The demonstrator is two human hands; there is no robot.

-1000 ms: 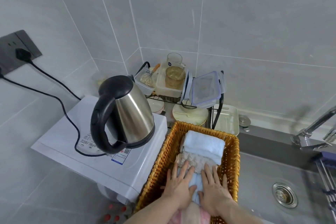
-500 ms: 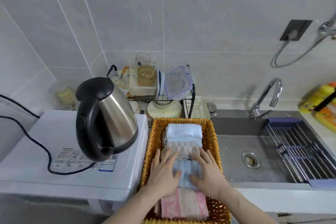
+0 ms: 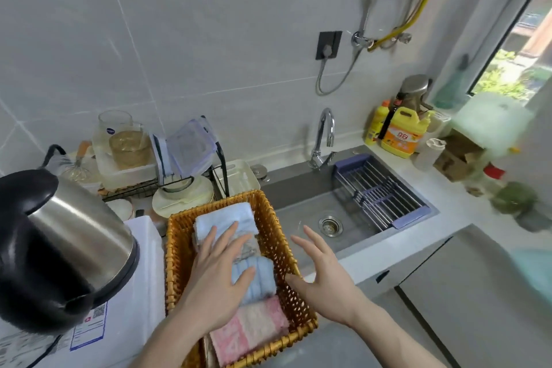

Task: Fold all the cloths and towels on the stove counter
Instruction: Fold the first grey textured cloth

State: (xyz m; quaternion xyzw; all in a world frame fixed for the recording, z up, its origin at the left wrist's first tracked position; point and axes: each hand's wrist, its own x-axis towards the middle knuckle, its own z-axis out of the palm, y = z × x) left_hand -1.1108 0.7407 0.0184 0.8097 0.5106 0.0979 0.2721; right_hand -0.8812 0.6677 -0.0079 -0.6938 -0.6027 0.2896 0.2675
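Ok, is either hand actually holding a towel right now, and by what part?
Nothing is held. The left hand rests flat, fingers straight, on top of the folded towels in the wicker basket. The right hand is open over the basket's right rim.

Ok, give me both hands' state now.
Left hand: open, flat on folded light blue towels.
Right hand: open, holding nothing.

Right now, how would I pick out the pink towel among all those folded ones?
Find the kitchen sink; just to its left sits a woven wicker basket holding a row of folded towels. The pink towel is the one at the near end of that row, closest to the person. Its pink and cream blocks set it apart from the light blue towel lying next to it.
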